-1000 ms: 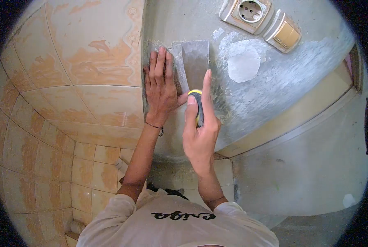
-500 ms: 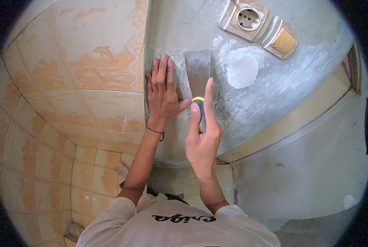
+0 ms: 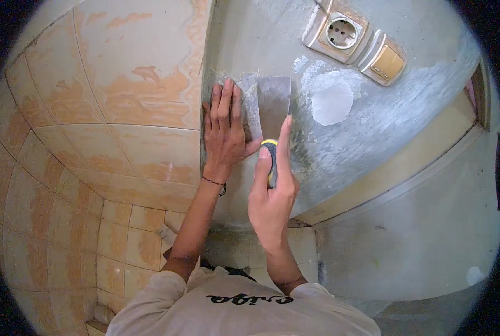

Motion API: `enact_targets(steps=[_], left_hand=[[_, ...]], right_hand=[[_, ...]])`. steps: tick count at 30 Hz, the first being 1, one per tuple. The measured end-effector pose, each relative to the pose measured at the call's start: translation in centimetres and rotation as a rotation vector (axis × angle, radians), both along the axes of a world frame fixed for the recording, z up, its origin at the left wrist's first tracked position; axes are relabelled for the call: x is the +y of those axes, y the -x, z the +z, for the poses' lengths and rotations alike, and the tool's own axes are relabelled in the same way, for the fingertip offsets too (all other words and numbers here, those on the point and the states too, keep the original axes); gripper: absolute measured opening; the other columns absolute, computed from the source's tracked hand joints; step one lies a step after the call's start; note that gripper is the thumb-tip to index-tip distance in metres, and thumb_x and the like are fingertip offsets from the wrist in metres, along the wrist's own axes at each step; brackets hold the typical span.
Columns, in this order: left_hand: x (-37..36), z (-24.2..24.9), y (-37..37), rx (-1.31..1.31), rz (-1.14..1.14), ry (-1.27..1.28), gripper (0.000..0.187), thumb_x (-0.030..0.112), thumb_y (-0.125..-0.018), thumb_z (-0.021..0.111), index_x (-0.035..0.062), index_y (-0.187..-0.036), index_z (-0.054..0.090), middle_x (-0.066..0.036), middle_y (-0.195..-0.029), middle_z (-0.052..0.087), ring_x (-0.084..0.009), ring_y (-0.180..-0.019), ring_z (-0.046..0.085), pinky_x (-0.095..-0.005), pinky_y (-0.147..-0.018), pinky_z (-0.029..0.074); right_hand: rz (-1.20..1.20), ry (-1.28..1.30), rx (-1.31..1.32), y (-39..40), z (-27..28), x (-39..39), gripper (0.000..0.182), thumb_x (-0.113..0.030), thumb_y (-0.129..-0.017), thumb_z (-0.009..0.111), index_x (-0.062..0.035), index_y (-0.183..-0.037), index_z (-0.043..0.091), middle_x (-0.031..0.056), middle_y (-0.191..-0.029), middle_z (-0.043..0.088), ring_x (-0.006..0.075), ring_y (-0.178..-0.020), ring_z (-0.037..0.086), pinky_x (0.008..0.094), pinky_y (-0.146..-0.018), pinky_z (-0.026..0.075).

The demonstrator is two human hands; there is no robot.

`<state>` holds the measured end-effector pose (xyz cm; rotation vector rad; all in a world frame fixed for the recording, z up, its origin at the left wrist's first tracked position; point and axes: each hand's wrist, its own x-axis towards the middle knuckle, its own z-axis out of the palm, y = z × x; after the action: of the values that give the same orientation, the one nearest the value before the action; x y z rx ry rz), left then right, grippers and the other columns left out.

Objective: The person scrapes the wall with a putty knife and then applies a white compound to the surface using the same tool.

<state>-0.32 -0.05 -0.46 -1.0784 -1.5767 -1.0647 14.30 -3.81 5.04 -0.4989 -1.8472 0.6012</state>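
Note:
A putty knife (image 3: pixel 274 99) with a wide metal blade lies against the grey plastered wall (image 3: pixel 244 193), its blade pointing up the view. My right hand (image 3: pixel 273 207) is closed around its dark, yellow-trimmed handle, the index finger stretched along the blade's right edge. Just left of the blade, my left hand (image 3: pixel 225 137) rests flat on the wall with fingers extended and its thumb reaching close to the handle. Rough, flaking residue shows beside the blade's left edge. A smooth white patch (image 3: pixel 332 105) on the wall is to the right of the blade.
A power socket (image 3: pixel 342 32) and a light switch (image 3: pixel 388 61) are mounted at upper right. Tiled wall with dolphin pictures (image 3: pixel 143 103) borders the plaster on the left. A pale door-frame-like strip (image 3: pixel 384 173) runs along the right.
The whole view has shifted slightly, so the wall and both hands appear a little lower and further right. The putty knife and left hand stay nearly in place on the wall.

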Motion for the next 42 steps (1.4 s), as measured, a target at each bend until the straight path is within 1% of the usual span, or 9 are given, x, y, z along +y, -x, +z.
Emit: enact_targets(steps=[9,18,24,27,29,32,33,35,42], left_hand=[[0.2,-0.1,0.2,0.006,0.012,-0.009,0.100,0.073,-0.087,0.042,-0.0011,-0.152,0.027,-0.017,-0.159,0.028,-0.0367,-0.146,0.028,-0.0567,-0.114,0.029],[0.1,-0.1,-0.1,-0.014,-0.026,-0.036,0.108,0.066,-0.077,0.064,-0.0001,-0.153,0.026,-0.017,-0.159,0.028,-0.0377,-0.146,0.028,-0.0585,-0.112,0.029],[0.1,0.1,-0.1,-0.011,-0.035,-0.035,0.108,0.067,-0.077,0.062,0.0005,-0.153,0.025,-0.017,-0.159,0.027,-0.0384,-0.146,0.028,-0.0601,-0.112,0.029],[0.0,0.0,-0.2,-0.012,-0.063,-0.038,0.107,0.065,-0.077,0.063,0.0007,-0.153,0.025,-0.017,-0.159,0.027,-0.0387,-0.146,0.027,-0.0602,-0.112,0.028],[0.0,0.0,-0.2,-0.026,-0.044,-0.022,0.105,0.062,-0.078,0.064,0.0005,-0.153,0.025,-0.018,-0.159,0.027,-0.0391,-0.146,0.027,-0.0603,-0.113,0.027],[0.3,-0.3,-0.1,-0.026,-0.015,-0.017,0.103,0.064,-0.081,0.060,0.0003,-0.153,0.025,-0.018,-0.159,0.027,-0.0392,-0.146,0.027,-0.0599,-0.114,0.026],[0.2,-0.2,-0.1,-0.026,-0.013,-0.018,0.103,0.064,-0.081,0.060,0.0003,-0.153,0.025,-0.018,-0.159,0.027,-0.0392,-0.146,0.027,-0.0599,-0.114,0.026],[0.1,-0.1,-0.2,-0.035,-0.023,-0.017,0.101,0.067,-0.083,0.054,0.0002,-0.153,0.025,-0.018,-0.159,0.027,-0.0391,-0.146,0.027,-0.0594,-0.115,0.025],[0.1,-0.3,0.0,-0.019,-0.017,-0.002,0.101,0.071,-0.084,0.048,0.0005,-0.154,0.025,-0.018,-0.159,0.027,-0.0384,-0.146,0.027,-0.0591,-0.115,0.026]], right_hand=[[0.018,0.030,0.032,0.0,-0.1,-0.1,0.052,-0.010,-0.103,0.046,-0.0008,-0.153,0.032,0.0106,-0.096,0.061,0.0094,-0.070,0.046,0.0265,-0.061,0.043],[0.036,0.128,-0.017,-0.6,-0.1,0.1,0.053,-0.010,-0.103,0.046,-0.0019,-0.153,0.032,0.0026,-0.079,0.052,0.0056,-0.058,0.037,0.0238,-0.052,0.034],[-0.011,-0.023,-0.009,-0.4,0.3,0.6,0.051,-0.010,-0.103,0.047,-0.0010,-0.152,0.034,0.0151,-0.112,0.067,0.0067,-0.068,0.046,0.0255,-0.058,0.041],[0.018,-0.041,0.044,-0.5,0.9,0.5,0.050,-0.010,-0.103,0.047,-0.0008,-0.150,0.036,0.0230,-0.134,0.060,0.0093,-0.077,0.051,0.0280,-0.065,0.046],[0.092,0.079,-0.022,-1.1,1.2,0.1,0.051,-0.006,-0.102,0.048,0.0015,-0.150,0.035,0.0271,-0.144,0.047,0.0362,-0.117,0.063,0.0363,-0.085,0.053],[0.058,0.088,-0.051,-0.8,0.8,0.3,0.051,-0.005,-0.101,0.048,0.0013,-0.150,0.034,0.0254,-0.146,0.046,0.0366,-0.116,0.063,0.0366,-0.084,0.053],[0.060,0.087,-0.051,-0.6,0.6,0.4,0.051,-0.005,-0.101,0.048,0.0013,-0.150,0.034,0.0254,-0.146,0.046,0.0366,-0.116,0.063,0.0366,-0.084,0.053],[0.009,-0.019,-0.003,-0.4,0.0,0.7,0.050,-0.010,-0.102,0.048,-0.0010,-0.150,0.037,0.0254,-0.135,0.058,0.0118,-0.080,0.053,0.0305,-0.068,0.048],[-0.015,-0.161,0.073,0.0,0.2,1.0,0.049,-0.010,-0.102,0.047,-0.0010,-0.150,0.038,0.0234,-0.130,0.062,0.0114,-0.078,0.052,0.0289,-0.068,0.048]])
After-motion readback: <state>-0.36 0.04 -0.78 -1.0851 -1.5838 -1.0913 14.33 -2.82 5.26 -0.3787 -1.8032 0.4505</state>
